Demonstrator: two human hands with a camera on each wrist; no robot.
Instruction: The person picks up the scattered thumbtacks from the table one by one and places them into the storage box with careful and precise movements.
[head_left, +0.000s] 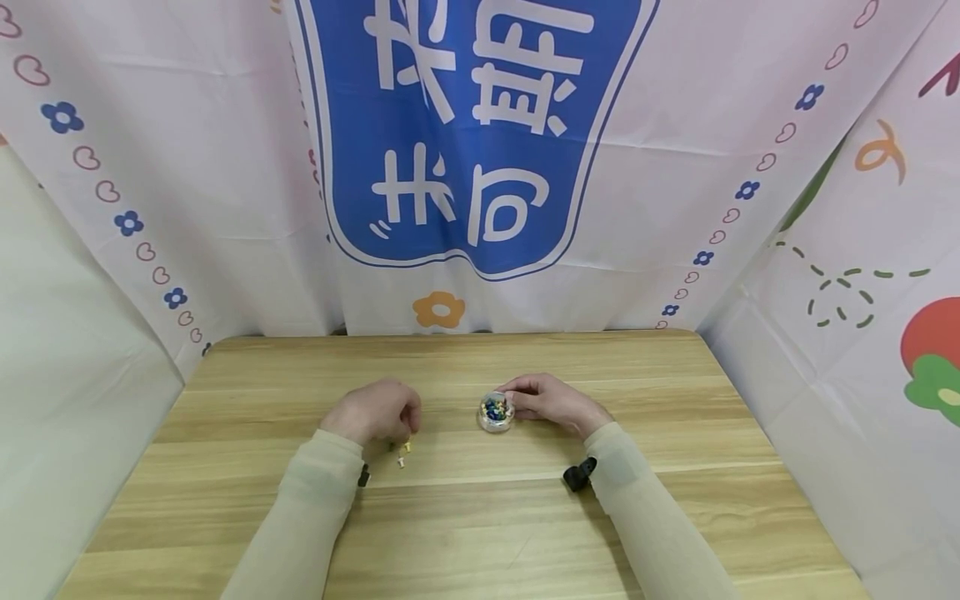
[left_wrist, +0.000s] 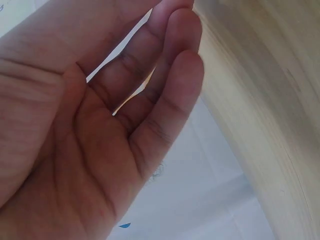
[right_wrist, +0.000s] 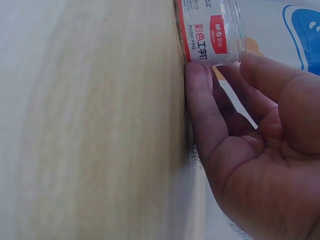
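A small clear jar of multicoloured push pins stands on the wooden table, its lid off. My right hand grips it from the right, with fingers and thumb at its side. The label reading PUSH PINS on the jar shows in the right wrist view. To the left, my left hand is low over the table with bent fingers pointing down. A yellow push pin is right below its fingertips, and a white push pin lies just nearer. The left fingertips are partly hidden, so I cannot tell whether they pinch a pin.
The wood-grain table reaches back to a white printed curtain with a blue panel. More printed cloth hangs along the right side. A black wrist strap piece juts from the right sleeve.
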